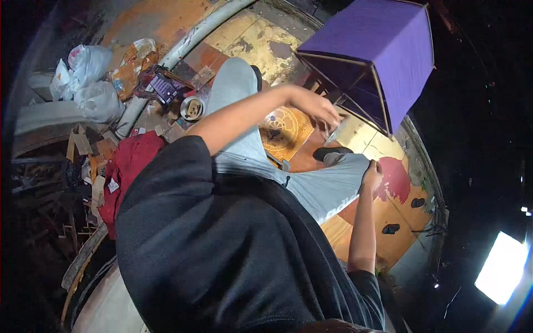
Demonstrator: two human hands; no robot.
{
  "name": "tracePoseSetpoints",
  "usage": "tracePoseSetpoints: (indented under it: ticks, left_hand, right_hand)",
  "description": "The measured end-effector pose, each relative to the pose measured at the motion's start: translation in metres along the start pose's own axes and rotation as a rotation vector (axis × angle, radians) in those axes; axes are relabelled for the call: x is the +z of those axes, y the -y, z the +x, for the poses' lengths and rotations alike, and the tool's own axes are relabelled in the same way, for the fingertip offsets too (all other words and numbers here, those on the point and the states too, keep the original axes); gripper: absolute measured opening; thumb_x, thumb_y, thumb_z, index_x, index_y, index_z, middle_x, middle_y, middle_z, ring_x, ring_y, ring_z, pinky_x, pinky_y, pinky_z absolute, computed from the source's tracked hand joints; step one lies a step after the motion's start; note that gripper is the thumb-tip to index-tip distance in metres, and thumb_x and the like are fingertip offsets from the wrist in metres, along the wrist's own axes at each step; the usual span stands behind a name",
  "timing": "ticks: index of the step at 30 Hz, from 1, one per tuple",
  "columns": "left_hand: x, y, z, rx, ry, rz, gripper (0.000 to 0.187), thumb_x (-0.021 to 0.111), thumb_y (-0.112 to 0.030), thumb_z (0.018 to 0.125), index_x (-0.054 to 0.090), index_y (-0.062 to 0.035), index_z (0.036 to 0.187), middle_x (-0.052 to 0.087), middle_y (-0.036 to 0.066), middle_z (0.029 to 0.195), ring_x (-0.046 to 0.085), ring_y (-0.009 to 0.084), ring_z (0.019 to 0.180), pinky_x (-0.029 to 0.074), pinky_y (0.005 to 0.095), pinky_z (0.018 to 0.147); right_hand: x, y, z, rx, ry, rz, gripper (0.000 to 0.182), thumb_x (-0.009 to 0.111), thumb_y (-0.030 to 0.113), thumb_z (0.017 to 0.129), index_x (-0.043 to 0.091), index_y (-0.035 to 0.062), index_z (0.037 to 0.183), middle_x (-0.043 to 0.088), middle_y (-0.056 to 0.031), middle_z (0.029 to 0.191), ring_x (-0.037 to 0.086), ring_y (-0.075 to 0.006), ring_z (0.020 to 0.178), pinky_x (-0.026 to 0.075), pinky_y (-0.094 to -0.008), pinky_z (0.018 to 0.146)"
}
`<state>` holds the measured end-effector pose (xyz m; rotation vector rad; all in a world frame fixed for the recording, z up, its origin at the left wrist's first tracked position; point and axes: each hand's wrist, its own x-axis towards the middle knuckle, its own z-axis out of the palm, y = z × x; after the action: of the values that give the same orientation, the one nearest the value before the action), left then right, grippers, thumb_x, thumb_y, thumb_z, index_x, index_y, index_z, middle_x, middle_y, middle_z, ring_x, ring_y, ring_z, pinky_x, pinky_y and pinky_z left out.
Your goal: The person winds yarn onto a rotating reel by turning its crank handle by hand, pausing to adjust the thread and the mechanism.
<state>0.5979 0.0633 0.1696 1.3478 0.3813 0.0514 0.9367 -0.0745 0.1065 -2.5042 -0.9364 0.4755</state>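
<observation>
My left hand [316, 106] reaches across above my lap, its fingers pinched downward on a thin pale object [334, 132] whose kind I cannot make out. Just beyond that hand stands a box-shaped wooden frame covered in purple sheeting [361, 33], with its open side facing me. My right hand [372, 176] rests at my bent knee in grey trousers [327, 188]. Its fingers are curled, and whatever they may hold is hidden. Between my legs lies an orange board with a round pattern [286, 133], partly shaded by my arm.
To the left are a tin [192, 109], a device with a lit purple screen [164, 90], white plastic bags [91, 64] and red cloth [136, 158]. A red stain [395, 180] and small dark objects [391, 228] lie on the right floor. A bright lamp [502, 267] shines there.
</observation>
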Motion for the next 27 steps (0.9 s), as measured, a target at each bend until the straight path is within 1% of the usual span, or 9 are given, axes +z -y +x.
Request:
tracePoseSetpoints:
  ticks: [5,9,16,17,19,21,22,24,27]
  left_hand:
    - [0.053,0.041,0.096,0.018,0.075,-0.385,0.035,0.057,-0.038,0.093,0.058,-0.0083,0.112,0.063,0.001,0.108,0.057,0.0111,0.089,0.049,0.0302,0.081]
    - [0.068,0.098,0.131,-0.147,-0.142,-0.428,0.037,0.063,-0.04,0.087,0.06,-0.0099,0.109,0.063,0.003,0.101,0.058,0.0138,0.089,0.051,0.0325,0.074]
    - [0.018,0.207,0.109,-0.41,-0.408,-0.17,0.033,0.061,-0.04,0.085,0.06,-0.0116,0.102,0.062,0.004,0.098,0.06,0.015,0.087,0.048,0.031,0.069]
    - [0.01,0.223,0.098,-0.348,-0.487,-0.217,0.034,0.062,-0.045,0.083,0.062,-0.0105,0.087,0.058,0.003,0.077,0.056,0.0141,0.071,0.045,0.0339,0.056]
    - [-0.02,0.235,0.07,-0.413,-0.52,-0.183,0.031,0.061,-0.04,0.085,0.063,-0.0088,0.088,0.059,0.005,0.078,0.057,0.018,0.068,0.047,0.0353,0.059]
    - [-0.036,0.185,0.022,-0.486,-0.558,-0.169,0.031,0.058,-0.035,0.087,0.063,-0.0046,0.087,0.06,0.008,0.078,0.06,0.0202,0.07,0.051,0.0374,0.062]
    - [-0.062,0.207,0.014,-0.485,-0.45,-0.028,0.04,0.056,-0.04,0.089,0.062,-0.0081,0.112,0.064,0.008,0.1,0.063,0.019,0.086,0.051,0.0429,0.071]
    - [-0.08,0.175,-0.011,-0.564,-0.52,0.36,0.047,0.056,-0.044,0.089,0.064,-0.0003,0.104,0.066,0.01,0.093,0.062,0.0178,0.078,0.049,0.0394,0.066]
    - [-0.082,0.119,-0.05,-0.425,-0.542,0.337,0.039,0.055,-0.035,0.094,0.062,0.0033,0.094,0.066,0.009,0.076,0.062,0.0162,0.066,0.05,0.0329,0.06]
  right_hand:
    - [0.003,-0.017,0.01,-0.011,0.018,0.085,0.035,0.058,0.036,0.082,0.071,0.0071,0.097,0.069,-0.0158,0.094,0.063,-0.0304,0.088,0.046,-0.0401,0.082]
    - [-0.003,-0.009,0.002,0.023,0.013,0.015,0.033,0.058,0.034,0.081,0.071,0.0072,0.095,0.068,-0.0141,0.1,0.062,-0.0299,0.091,0.045,-0.0396,0.085]
    - [-0.007,-0.013,-0.004,0.014,0.003,0.108,0.038,0.059,0.034,0.085,0.069,0.0017,0.101,0.069,-0.017,0.096,0.063,-0.0297,0.091,0.045,-0.0395,0.083]
    - [-0.007,-0.015,-0.003,0.002,0.008,0.106,0.038,0.059,0.034,0.085,0.069,0.0009,0.101,0.069,-0.0165,0.097,0.063,-0.0291,0.092,0.046,-0.0391,0.084]
    - [-0.007,-0.019,-0.003,-0.012,-0.011,0.098,0.038,0.059,0.034,0.085,0.069,0.0012,0.101,0.069,-0.0164,0.098,0.063,-0.029,0.092,0.046,-0.0387,0.084]
    - [-0.008,-0.016,-0.003,0.018,-0.002,0.081,0.037,0.059,0.033,0.085,0.069,0.0015,0.101,0.069,-0.0165,0.099,0.062,-0.029,0.094,0.046,-0.0381,0.084]
    - [-0.004,-0.021,0.0,0.039,-0.014,0.093,0.037,0.059,0.033,0.085,0.069,0.0015,0.101,0.069,-0.0165,0.099,0.062,-0.029,0.094,0.046,-0.0381,0.084]
    - [0.004,-0.039,0.012,0.04,0.046,0.116,0.039,0.058,0.04,0.083,0.07,0.0083,0.104,0.068,-0.0131,0.104,0.062,-0.0311,0.099,0.045,-0.0399,0.088]
    - [-0.001,-0.021,0.001,0.023,-0.032,0.0,0.039,0.057,0.042,0.084,0.069,0.0123,0.107,0.067,-0.0142,0.107,0.061,-0.0334,0.102,0.045,-0.0402,0.09]
